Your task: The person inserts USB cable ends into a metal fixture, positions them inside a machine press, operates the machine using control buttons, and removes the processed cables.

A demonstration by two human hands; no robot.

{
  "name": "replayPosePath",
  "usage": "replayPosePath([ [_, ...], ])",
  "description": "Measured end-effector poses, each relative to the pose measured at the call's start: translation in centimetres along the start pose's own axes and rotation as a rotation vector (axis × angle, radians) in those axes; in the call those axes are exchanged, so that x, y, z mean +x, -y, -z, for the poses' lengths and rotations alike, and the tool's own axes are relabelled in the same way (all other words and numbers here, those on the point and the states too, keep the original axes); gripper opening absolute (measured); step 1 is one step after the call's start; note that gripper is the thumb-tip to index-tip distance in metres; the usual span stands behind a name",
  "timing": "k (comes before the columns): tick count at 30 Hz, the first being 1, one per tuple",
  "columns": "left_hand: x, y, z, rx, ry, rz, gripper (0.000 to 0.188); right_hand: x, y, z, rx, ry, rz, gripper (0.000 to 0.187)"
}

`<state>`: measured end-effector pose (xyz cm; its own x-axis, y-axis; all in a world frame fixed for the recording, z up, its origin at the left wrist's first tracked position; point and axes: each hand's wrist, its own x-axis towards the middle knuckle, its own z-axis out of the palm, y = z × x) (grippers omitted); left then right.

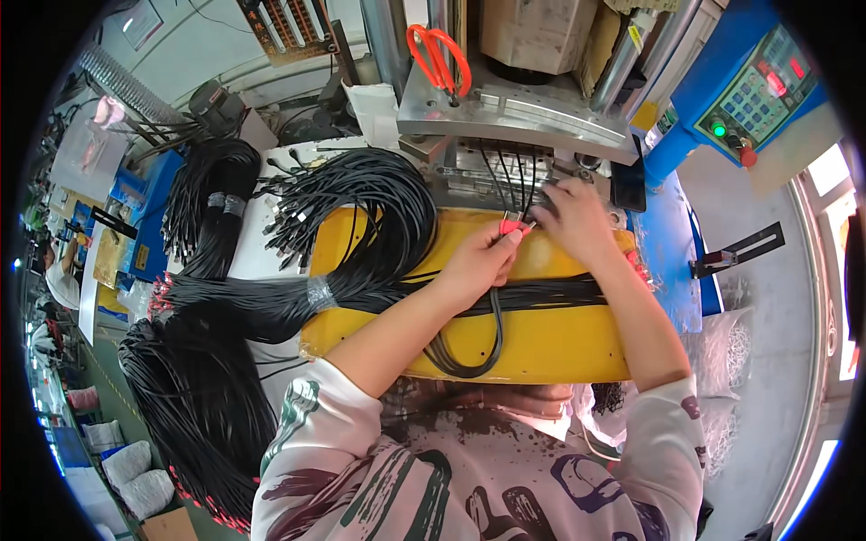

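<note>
My left hand [487, 260] is closed in a pinch on black cables with red ends [513, 226], over the front of a metal mould [469, 185]. From this grip a loop of black cable [499, 338] hangs down onto a yellow board [559, 338]. Beside it, my right hand [577, 216] has its fingers bent inward at the mould's front edge; what lies between them is too small to make out. Several thin black cables [514, 176] run from the mould toward both hands. A tied bundle of black cables [388, 203] lies on the board to the left.
Above the mould is a press plate [514, 117] with orange-handled scissors [440, 63] on it. A blue control panel [753, 95] stands at the right, with a dark phone-like slab [629, 185] below. More cable bundles [212, 207] lie to the left, some draping downward [194, 388].
</note>
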<state>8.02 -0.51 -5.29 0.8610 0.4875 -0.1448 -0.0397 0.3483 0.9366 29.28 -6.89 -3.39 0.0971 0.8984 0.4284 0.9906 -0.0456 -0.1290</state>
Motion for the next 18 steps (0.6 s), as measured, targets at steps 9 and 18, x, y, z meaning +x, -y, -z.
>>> replayPosePath([
  [9, -1.2, -0.8, -0.4, 0.010, -0.082, -0.144, 0.017, -5.1, 1.4, 7.0, 0.480, 0.498, -0.503, 0.032],
  [18, -1.5, -0.7, -2.4, -0.123, -0.044, -0.027, 0.017, -3.0, 4.0, 5.1, 1.290, 0.219, -0.782, 0.037],
])
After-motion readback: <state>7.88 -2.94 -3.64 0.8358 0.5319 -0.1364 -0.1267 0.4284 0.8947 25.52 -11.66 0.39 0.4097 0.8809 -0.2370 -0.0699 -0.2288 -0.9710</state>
